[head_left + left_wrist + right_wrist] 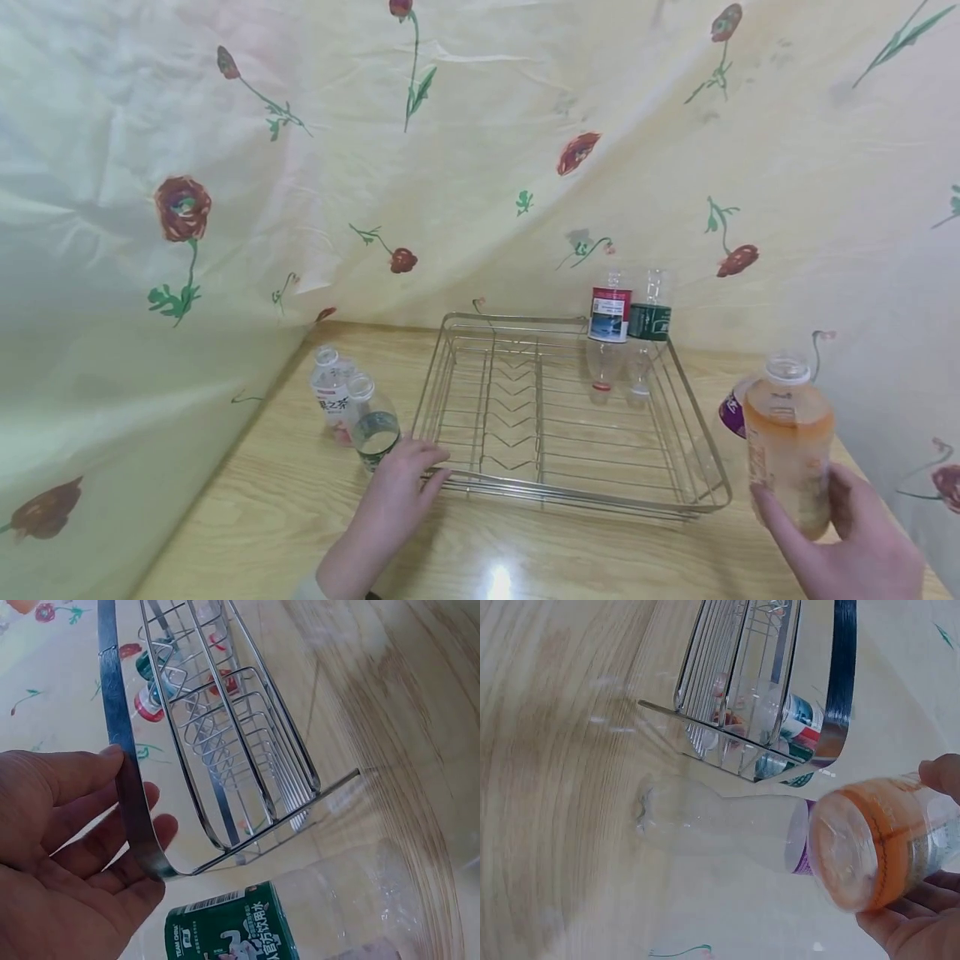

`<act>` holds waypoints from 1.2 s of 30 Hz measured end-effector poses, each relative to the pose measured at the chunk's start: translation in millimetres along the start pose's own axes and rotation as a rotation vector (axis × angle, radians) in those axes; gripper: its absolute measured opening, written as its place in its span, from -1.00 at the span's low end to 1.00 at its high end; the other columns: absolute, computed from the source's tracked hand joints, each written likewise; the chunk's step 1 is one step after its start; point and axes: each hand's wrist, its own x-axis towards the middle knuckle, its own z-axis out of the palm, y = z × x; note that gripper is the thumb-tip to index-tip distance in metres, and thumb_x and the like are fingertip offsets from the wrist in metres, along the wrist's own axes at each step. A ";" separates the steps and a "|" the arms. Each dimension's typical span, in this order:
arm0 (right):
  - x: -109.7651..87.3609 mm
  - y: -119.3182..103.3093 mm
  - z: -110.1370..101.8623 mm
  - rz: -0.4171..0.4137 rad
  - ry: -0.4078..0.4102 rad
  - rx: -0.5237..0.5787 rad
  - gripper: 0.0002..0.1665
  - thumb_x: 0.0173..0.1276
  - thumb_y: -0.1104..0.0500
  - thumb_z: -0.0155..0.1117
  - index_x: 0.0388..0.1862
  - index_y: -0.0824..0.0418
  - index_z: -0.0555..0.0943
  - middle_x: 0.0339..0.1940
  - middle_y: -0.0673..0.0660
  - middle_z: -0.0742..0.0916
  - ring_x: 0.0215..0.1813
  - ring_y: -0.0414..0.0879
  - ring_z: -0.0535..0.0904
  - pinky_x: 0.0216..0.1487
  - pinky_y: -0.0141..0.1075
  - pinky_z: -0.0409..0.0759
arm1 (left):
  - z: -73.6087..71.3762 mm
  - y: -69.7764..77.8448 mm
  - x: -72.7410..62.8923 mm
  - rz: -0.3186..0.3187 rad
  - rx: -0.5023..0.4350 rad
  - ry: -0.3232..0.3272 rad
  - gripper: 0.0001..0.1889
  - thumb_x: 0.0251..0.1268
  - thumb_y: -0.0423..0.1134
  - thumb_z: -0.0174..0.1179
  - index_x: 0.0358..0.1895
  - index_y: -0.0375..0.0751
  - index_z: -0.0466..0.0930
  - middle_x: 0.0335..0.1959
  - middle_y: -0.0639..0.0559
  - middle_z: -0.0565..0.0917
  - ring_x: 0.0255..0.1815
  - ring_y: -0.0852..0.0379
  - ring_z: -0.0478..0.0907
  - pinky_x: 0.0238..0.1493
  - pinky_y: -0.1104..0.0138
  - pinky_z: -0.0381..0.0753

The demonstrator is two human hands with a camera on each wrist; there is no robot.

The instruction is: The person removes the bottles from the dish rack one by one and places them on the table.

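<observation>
My left hand [393, 492] is at the front left corner of a wire dish rack [600, 500]. In the left wrist view, thumb and fingers pinch the rack's flat metal rim [120, 697]. My right hand [862, 537] grips an empty clear plastic bottle [791, 450] with an orange label, mouth up, right of the rack. The right wrist view shows the bottle's base [844, 851] towards the camera. Behind it stands a clear bottle with a purple label [754, 832], partly hidden in the head view.
Two bottles, one with a red and white label [609, 315], one green-labelled [649, 322], stand upside down in the rack's far right. Left of the rack stand a green-labelled bottle [373, 429] and a pink-labelled one [328, 400]. Flowered cloth [480, 167] hangs around the wooden table [247, 517].
</observation>
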 end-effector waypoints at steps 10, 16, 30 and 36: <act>-2.6 11.3 4.5 0.059 -0.071 0.000 -0.23 -0.10 0.23 0.76 0.12 0.35 0.62 -0.19 0.12 0.79 -0.25 -0.82 0.33 -0.24 -0.83 0.31 | -2.1 -0.1 -1.5 0.015 0.023 -0.001 -0.92 0.19 -0.41 0.44 -0.28 -0.20 0.76 -0.30 0.13 0.69 -0.21 0.18 0.60 -0.12 0.27 0.71; -0.1 18.1 3.3 0.273 -0.224 -0.067 -0.05 0.08 -0.02 0.68 0.35 0.35 0.46 0.13 0.48 0.65 0.05 -0.39 0.60 -0.25 -0.85 0.25 | -4.5 -0.1 -2.1 0.006 0.031 -0.023 -0.92 0.22 -0.40 0.42 -0.26 -0.18 0.76 -0.29 0.13 0.70 -0.21 0.18 0.61 -0.13 0.29 0.71; 8.0 42.2 5.0 0.305 -0.449 -0.076 -0.01 0.23 -0.17 0.55 0.33 0.47 0.36 0.16 0.64 0.54 0.15 0.53 0.51 -0.52 -0.72 0.32 | -2.8 -1.5 -0.8 0.042 0.045 -0.022 -0.92 0.21 -0.41 0.43 -0.27 -0.17 0.75 -0.29 0.13 0.70 -0.20 0.19 0.60 -0.11 0.29 0.71; 5.9 56.3 9.5 0.275 -0.489 -0.071 0.00 0.21 -0.08 0.58 0.32 0.50 0.28 0.16 0.69 0.52 0.13 0.58 0.51 -0.42 -0.50 0.62 | -2.8 -1.0 -1.8 0.039 0.045 -0.026 -0.91 0.21 -0.41 0.42 -0.27 -0.16 0.75 -0.29 0.15 0.70 -0.19 0.19 0.60 -0.11 0.30 0.71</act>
